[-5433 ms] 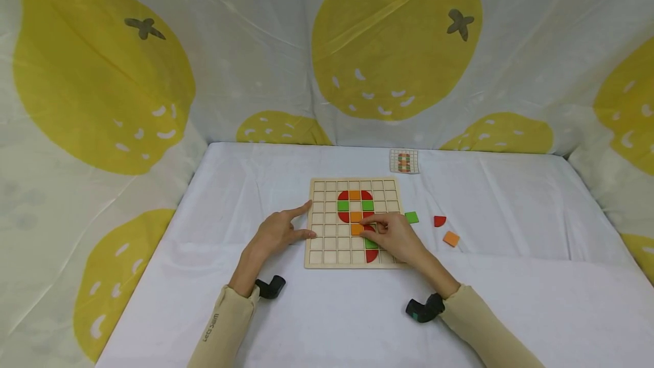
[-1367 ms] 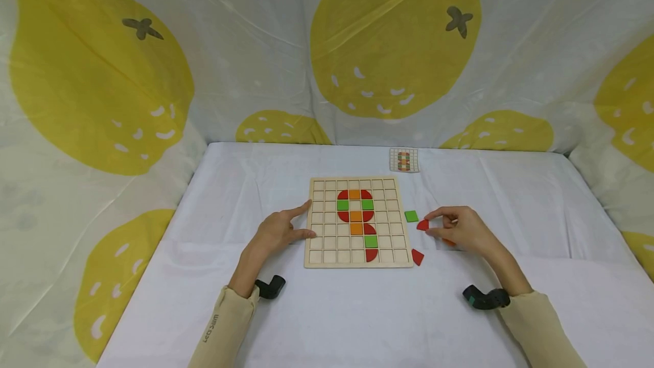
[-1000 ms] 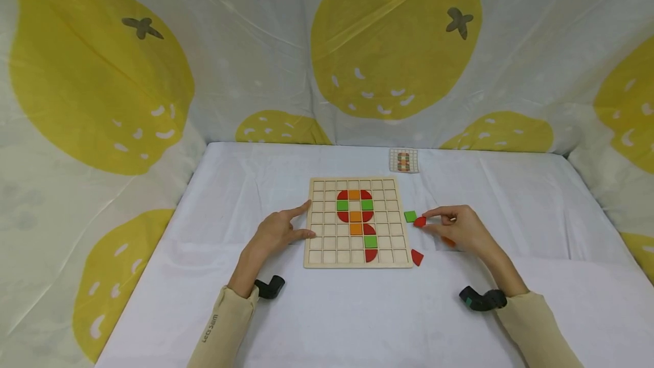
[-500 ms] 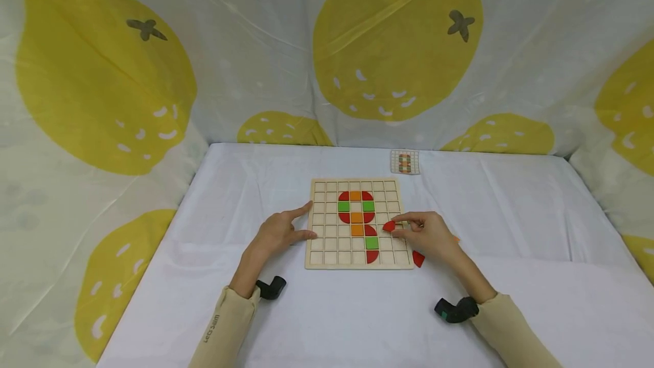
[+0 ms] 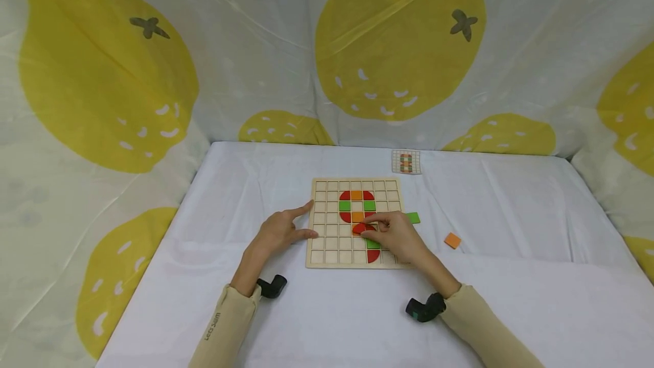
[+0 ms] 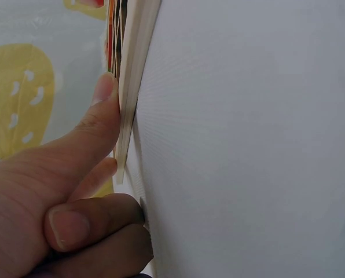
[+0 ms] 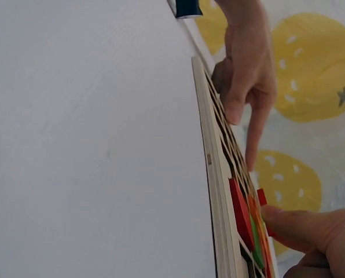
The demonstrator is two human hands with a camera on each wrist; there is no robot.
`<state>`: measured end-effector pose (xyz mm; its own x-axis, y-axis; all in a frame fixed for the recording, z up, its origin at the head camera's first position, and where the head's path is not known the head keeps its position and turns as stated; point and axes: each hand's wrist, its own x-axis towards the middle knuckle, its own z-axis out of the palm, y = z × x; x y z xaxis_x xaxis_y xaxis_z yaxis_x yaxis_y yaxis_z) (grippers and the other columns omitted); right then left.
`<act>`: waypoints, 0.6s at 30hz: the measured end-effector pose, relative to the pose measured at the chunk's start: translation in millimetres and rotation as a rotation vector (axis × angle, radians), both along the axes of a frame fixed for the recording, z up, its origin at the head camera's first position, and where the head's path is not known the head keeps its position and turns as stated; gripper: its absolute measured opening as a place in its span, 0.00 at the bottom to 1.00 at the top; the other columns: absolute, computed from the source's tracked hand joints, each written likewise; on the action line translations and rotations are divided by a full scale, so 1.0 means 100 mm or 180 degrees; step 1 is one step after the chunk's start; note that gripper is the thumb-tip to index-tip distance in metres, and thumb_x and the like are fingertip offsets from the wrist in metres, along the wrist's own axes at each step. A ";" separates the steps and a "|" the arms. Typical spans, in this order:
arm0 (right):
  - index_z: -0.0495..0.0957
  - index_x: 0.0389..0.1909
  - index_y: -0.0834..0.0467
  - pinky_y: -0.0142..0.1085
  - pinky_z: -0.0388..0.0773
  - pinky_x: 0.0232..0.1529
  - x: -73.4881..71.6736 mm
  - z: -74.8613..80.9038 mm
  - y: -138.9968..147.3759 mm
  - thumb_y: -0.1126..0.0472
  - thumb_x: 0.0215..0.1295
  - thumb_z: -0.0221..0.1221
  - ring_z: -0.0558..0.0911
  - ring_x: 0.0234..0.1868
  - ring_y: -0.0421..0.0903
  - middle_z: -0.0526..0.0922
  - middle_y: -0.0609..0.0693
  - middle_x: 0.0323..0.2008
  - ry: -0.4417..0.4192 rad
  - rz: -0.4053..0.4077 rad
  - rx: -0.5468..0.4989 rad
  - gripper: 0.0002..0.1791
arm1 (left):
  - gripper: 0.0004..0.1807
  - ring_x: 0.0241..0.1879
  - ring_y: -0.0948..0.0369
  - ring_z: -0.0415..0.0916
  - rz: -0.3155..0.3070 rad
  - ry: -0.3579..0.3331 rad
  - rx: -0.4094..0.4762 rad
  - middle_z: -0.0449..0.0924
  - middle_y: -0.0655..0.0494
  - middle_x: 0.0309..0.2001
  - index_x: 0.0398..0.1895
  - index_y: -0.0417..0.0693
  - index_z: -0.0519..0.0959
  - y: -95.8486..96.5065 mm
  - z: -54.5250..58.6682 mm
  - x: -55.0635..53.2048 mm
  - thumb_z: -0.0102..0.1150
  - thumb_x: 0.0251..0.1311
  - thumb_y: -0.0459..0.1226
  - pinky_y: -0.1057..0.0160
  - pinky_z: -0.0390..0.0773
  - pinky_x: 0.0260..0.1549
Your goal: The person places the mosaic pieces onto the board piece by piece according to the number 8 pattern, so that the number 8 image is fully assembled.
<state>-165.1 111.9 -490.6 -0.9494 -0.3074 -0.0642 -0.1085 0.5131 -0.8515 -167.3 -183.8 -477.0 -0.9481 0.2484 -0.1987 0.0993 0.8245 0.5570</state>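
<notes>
A wooden grid board point(image 5: 324, 255) lies flat on the white table, with red quarter-circle, green square and orange square tiles set in its cells. My left hand point(image 5: 276, 234) rests at the board's left edge, thumb and forefinger straight and spread against the frame; the left wrist view shows its other fingers curled below the thumb point(image 6: 91, 124). Between thumb and forefinger, my right hand point(image 5: 397, 236) pinches a red quarter-circle tile point(image 5: 359, 229) over the cell with the lower orange square, mostly covering it. In the right wrist view this red tile point(image 7: 261, 197) stands above the other pieces.
Right of the board lie a loose green square point(image 5: 413, 218) and an orange square point(image 5: 452, 240). A small pattern card point(image 5: 406, 162) sits behind the board. Lemon-printed cloth point(image 5: 260, 50) hangs around the table point(image 5: 327, 317).
My right hand has carried the red quarter-circle leftward from beside the green square to over the board. Its arm now hides another loose red tile. My left hand stays put.
</notes>
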 end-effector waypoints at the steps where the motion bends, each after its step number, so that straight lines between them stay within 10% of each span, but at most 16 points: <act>1: 0.89 0.48 0.56 0.29 0.52 0.22 0.00 0.00 -0.03 0.58 0.59 0.75 0.57 0.18 0.39 0.57 0.43 0.15 -0.0006 0.0027 0.0004 0.16 | 0.48 0.19 0.65 0.55 0.0000 0.0000 -0.0004 0.59 0.62 0.13 0.80 0.57 0.63 0.00 0.00 0.00 0.73 0.57 0.53 0.65 0.60 0.24; 18: 0.90 0.48 0.56 0.28 0.56 0.23 -0.04 -0.03 -0.24 0.59 0.60 0.75 0.59 0.19 0.38 0.60 0.43 0.16 0.0235 0.0207 0.0145 0.15 | 0.47 0.19 0.65 0.57 -0.0021 0.0010 -0.0006 0.60 0.62 0.13 0.80 0.57 0.64 0.00 0.00 -0.01 0.72 0.58 0.54 0.65 0.61 0.25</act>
